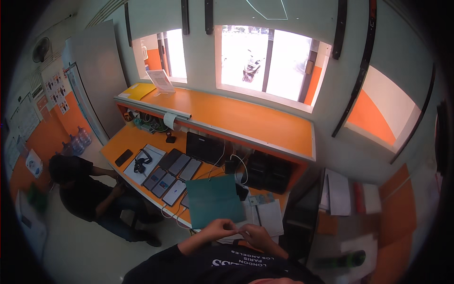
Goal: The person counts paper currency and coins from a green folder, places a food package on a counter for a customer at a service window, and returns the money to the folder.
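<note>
Close to my body, at the desk's near edge, my left hand [218, 230] and my right hand [256, 235] meet with their fingertips pinched together. Whatever lies between the fingers, if anything, is too small to make out. Just beyond them a flat green folder or sheet [213, 201] covers part of the orange desk. White papers [270, 217] with a pen-like dark strip lie past my right hand. To the left of the green sheet, several phones or small tablets [174, 193] are laid out in rows, with white cables running near them.
A seated person in black [90, 189] is at the desk's left side. A black laptop [204, 147] stands under the raised orange counter [246, 120]. Dark boxy devices [269, 173] sit to its right. Papers and a green bottle [352, 259] are on a surface at right.
</note>
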A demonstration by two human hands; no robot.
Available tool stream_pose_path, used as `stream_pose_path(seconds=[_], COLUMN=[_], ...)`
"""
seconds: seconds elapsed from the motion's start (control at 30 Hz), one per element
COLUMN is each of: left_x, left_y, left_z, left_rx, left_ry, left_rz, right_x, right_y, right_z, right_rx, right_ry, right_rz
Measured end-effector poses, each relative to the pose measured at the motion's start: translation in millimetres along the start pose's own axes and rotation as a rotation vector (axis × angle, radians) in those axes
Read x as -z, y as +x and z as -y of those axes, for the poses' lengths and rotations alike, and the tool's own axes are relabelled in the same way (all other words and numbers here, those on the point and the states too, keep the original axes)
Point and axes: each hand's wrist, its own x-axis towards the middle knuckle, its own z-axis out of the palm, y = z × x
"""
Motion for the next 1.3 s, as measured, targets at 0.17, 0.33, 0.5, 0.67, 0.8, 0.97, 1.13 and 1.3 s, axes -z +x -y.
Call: stream_pose_path(seconds=[0.17, 0.33, 0.5, 0.67, 0.8, 0.97, 1.13, 1.3], left_x=[20, 44, 71, 106, 138, 163, 155, 118], left_y=[-11, -24, -40, -45, -57, -66, -66, -75], left_z=[4, 11, 12, 21, 19, 27, 29, 36], left_rx=[0.128, 0.084, -0.132, -0.395, -0.527, -0.491, -0.474, -0.391], left_ry=[-0.126, 0.124, 0.365, 0.58, 0.608, 0.586, 0.589, 0.608], left_rz=[0.078, -0.043, -0.169, -0.244, -0.195, -0.19, -0.248, -0.381], right_x=[-13, -38, -63, -91, -112, -141, -132, -114], right_y=[10, 35, 67, 98, 123, 145, 145, 135], right_z=[9, 11, 14, 2, 0, 10, 2, 12], right_rx=[0.117, 0.084, -0.044, -0.12, -0.17, -0.074, -0.058, -0.12], right_ry=[-0.104, -0.042, 0.141, 0.227, 0.319, 0.32, 0.288, 0.184], right_rz=[0.044, 0.07, 0.121, 0.162, 0.219, 0.159, 0.237, 0.356])
